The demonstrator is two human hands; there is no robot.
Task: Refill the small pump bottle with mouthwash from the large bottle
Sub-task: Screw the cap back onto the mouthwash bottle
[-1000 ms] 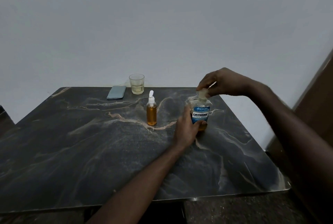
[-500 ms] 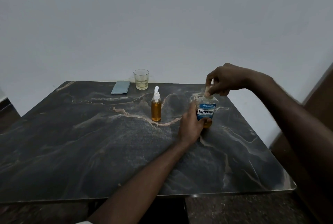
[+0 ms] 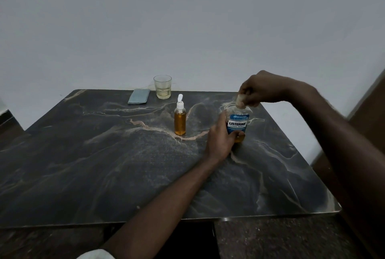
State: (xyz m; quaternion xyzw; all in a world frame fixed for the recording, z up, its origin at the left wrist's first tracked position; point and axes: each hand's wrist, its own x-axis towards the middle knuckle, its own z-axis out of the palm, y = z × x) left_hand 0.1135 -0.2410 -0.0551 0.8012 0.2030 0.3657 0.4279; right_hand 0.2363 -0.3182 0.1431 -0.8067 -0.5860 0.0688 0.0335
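Curling lower than before, the right grip (image 3: 263, 88) is pinching the cap (image 3: 240, 99) while the left grip (image 3: 220, 138) is clasping the large bottle (image 3: 237, 123) at three o'clock of the small pump bottle (image 3: 180, 119); uncapping is proceeding, pump removal likely following.

Can make out only a sliver of the cap (image 3: 239, 98) — otherwise buried under the right hand (image 3: 261, 89). Cannot see the left flank of the large bottle (image 3: 239, 110), masked by the left hand (image 3: 219, 140). Cannot read the top line of the label (image 3: 237, 125) — too small. Loses the left side of the table (image 3: 83, 175) to the frame edge.
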